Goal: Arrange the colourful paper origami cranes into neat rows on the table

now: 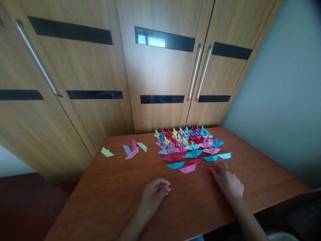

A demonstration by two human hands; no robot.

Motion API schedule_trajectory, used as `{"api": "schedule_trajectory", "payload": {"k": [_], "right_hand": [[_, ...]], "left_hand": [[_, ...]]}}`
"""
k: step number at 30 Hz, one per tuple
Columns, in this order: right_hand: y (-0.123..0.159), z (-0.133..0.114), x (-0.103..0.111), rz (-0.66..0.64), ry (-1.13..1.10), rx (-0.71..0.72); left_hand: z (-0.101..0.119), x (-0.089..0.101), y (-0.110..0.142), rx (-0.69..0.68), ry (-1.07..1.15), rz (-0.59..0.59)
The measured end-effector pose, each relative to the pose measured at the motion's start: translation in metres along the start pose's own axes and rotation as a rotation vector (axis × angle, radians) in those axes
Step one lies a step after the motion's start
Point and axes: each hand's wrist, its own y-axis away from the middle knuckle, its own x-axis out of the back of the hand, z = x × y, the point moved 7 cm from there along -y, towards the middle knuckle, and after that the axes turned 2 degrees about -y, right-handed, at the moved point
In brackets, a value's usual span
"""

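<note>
My right hand (229, 184) pinches the edge of a red folded paper piece (206, 170) on the table; the hand covers part of that piece. My left hand (154, 195) hovers or rests over the table's near middle, fingers loosely curled in, with nothing visible in them. Between and beyond the hands lie flat folded papers: a pink one (187, 168), a blue one (176, 165) and a dark red one (194, 161). Behind these stand rows of small origami cranes (185, 139) in many colours, among them a red crane (174, 156) with spread wings.
On the table's left side lie more flat folded papers, including a pink piece (132, 153), a purple piece (126, 149) and a yellow-green piece (107, 152). A wooden wardrobe (160, 73) with metal handles stands behind the brown table (112, 190). A pale wall (281, 100) is at right.
</note>
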Motion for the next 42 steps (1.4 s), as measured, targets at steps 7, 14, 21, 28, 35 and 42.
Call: {"api": "schedule_trajectory", "payload": {"k": [7, 14, 21, 28, 35, 42], "right_hand": [[0.003, -0.023, -0.005, -0.084, 0.06, 0.024], [0.002, -0.036, -0.007, -0.103, 0.027, 0.027], [-0.002, -0.033, -0.011, -0.075, -0.014, 0.051], [-0.003, -0.031, -0.013, -0.069, -0.051, 0.065], [-0.007, -0.027, -0.011, 0.012, -0.136, 0.112], [0.028, -0.076, 0.0, 0.112, -0.618, 0.345]], "left_hand": [[-0.005, -0.001, -0.002, -0.034, -0.024, -0.012], [-0.005, -0.001, -0.001, -0.051, -0.065, -0.029], [-0.005, -0.002, -0.001, -0.075, -0.085, -0.032], [-0.003, -0.002, 0.0, -0.079, -0.084, -0.038], [-0.004, -0.002, -0.001, -0.09, -0.076, -0.041], [-0.004, -0.004, 0.0, -0.066, -0.034, -0.037]]}}
